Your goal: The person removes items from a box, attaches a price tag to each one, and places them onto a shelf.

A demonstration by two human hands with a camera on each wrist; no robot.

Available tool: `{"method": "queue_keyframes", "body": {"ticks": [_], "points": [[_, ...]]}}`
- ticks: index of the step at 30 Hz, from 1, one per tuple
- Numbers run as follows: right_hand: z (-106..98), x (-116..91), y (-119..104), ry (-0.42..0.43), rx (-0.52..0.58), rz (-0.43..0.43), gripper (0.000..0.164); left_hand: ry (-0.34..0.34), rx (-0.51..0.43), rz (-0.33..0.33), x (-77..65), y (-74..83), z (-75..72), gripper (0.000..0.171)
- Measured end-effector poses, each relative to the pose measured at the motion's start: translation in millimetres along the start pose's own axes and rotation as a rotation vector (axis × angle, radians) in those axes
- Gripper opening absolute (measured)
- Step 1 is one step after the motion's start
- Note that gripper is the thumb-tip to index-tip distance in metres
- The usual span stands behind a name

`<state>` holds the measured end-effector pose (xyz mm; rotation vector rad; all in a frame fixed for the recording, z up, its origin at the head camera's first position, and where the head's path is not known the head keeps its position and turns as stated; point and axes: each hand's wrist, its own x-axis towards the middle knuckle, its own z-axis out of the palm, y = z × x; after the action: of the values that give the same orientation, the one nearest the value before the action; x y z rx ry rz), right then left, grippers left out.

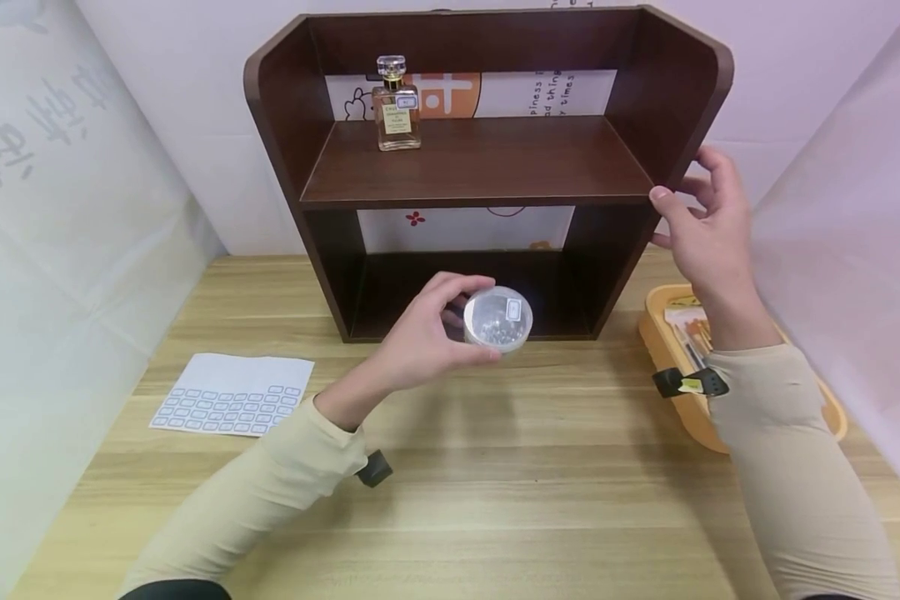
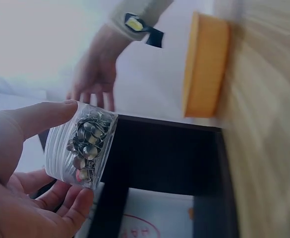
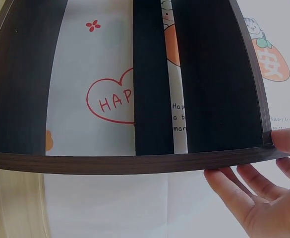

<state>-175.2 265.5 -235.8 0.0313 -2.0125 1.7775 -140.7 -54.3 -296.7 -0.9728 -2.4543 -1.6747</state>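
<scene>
My left hand (image 1: 427, 337) grips a small round clear container (image 1: 498, 320) by its sides, in front of the lower compartment of a dark brown wooden shelf (image 1: 487, 167). Through the clear wall in the left wrist view, silvery thumbtacks (image 2: 90, 141) show inside the container. A small blue-framed label is stuck on the container's round face. On the shelf's right side panel, my right hand (image 1: 708, 221) pinches the edge, its thumb at the front and the fingers along the outer face. A perfume bottle (image 1: 397, 108), also labelled, stands on the upper board at the left.
On the wooden table (image 1: 495, 500), a sheet of blue-framed labels (image 1: 232, 393) lies to the left. A yellow-orange basket (image 1: 652, 333) with pens and other small things stands at the right, partly under my right forearm. White printed sheeting (image 1: 82, 208) surrounds the table.
</scene>
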Motion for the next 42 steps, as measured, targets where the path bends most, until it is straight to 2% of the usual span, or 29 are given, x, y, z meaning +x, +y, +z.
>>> {"method": "queue_keyframes", "body": {"ticks": [6, 14, 17, 24, 29, 32, 37, 42], "points": [[-0.8, -0.4, 0.9, -0.004, -0.011, -0.005, 0.050, 0.015, -0.020, 0.005, 16.1, 21.0, -10.6, 0.072], [-2.0, -0.4, 2.1, 0.000, 0.039, -0.007, 0.050, 0.006, -0.145, -0.026, 43.7, 41.7, -23.8, 0.070], [-2.0, -0.4, 2.5, 0.003, 0.033, -0.015, 0.050, 0.006, -0.161, -0.030, 52.7, 48.1, -26.6, 0.069], [-2.0, -1.0, 2.7, 0.000, -0.027, -0.015, 0.050, 0.016, -0.166, 0.026, 69.8, 67.3, -29.1, 0.069], [-2.2, -0.8, 2.3, 0.004, -0.010, -0.013, 0.050, 0.025, -0.207, 0.044, 86.0, 77.0, -31.6, 0.072], [-1.7, -1.2, 1.7, 0.004, -0.005, -0.011, 0.050, 0.033, -0.228, 0.013, 97.1, 79.2, -34.5, 0.071], [-1.0, -1.7, 1.5, 0.003, -0.002, -0.011, 0.050, 0.030, -0.227, -0.077, 114.8, 82.8, -38.8, 0.073], [-0.7, -0.8, 2.1, 0.007, 0.011, -0.018, 0.050, 0.058, -0.187, -0.128, 138.6, 83.6, -42.0, 0.077]]}}
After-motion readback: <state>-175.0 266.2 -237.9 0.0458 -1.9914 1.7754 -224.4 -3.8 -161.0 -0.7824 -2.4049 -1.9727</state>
